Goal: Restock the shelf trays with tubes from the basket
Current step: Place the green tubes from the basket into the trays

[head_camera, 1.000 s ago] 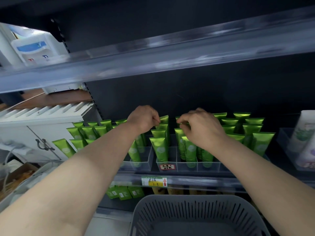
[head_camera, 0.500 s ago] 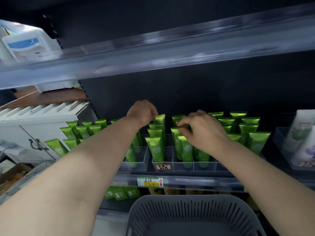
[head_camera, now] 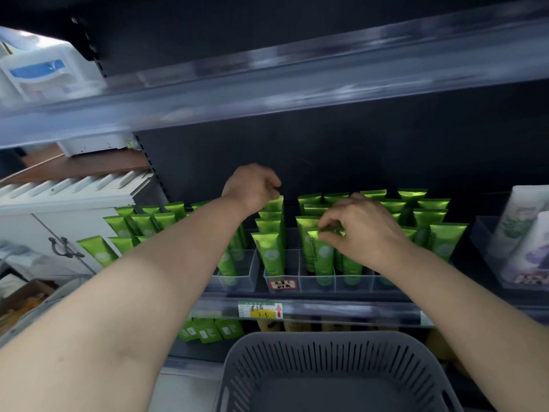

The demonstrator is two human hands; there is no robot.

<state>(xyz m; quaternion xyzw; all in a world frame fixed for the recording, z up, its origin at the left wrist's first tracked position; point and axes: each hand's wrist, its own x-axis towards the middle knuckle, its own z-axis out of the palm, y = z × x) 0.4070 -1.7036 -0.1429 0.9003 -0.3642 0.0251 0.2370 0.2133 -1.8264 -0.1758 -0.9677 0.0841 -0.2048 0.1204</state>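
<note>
Green tubes (head_camera: 270, 251) stand upright in rows inside clear shelf trays (head_camera: 316, 283) on the middle shelf. My left hand (head_camera: 251, 185) hovers with curled fingers just above the rearmost tube (head_camera: 275, 203) of the centre row, and I see nothing in it. My right hand (head_camera: 365, 233) pinches the top crimp of a front green tube (head_camera: 322, 254) in the tray to the right. The grey slotted basket (head_camera: 326, 352) sits low in front of me, and its visible floor shows no tubes.
A clear shelf edge (head_camera: 267, 84) runs overhead. White tubes in a clear tray (head_camera: 523, 233) stand at the right. A yellow price tag (head_camera: 261, 310) marks the shelf lip, with green boxes (head_camera: 208, 331) below. A white cabinet (head_camera: 59, 221) is at the left.
My left hand has drawn back and up toward the rear of the row. My right hand has shifted down onto a front tube. The view tilted slightly.
</note>
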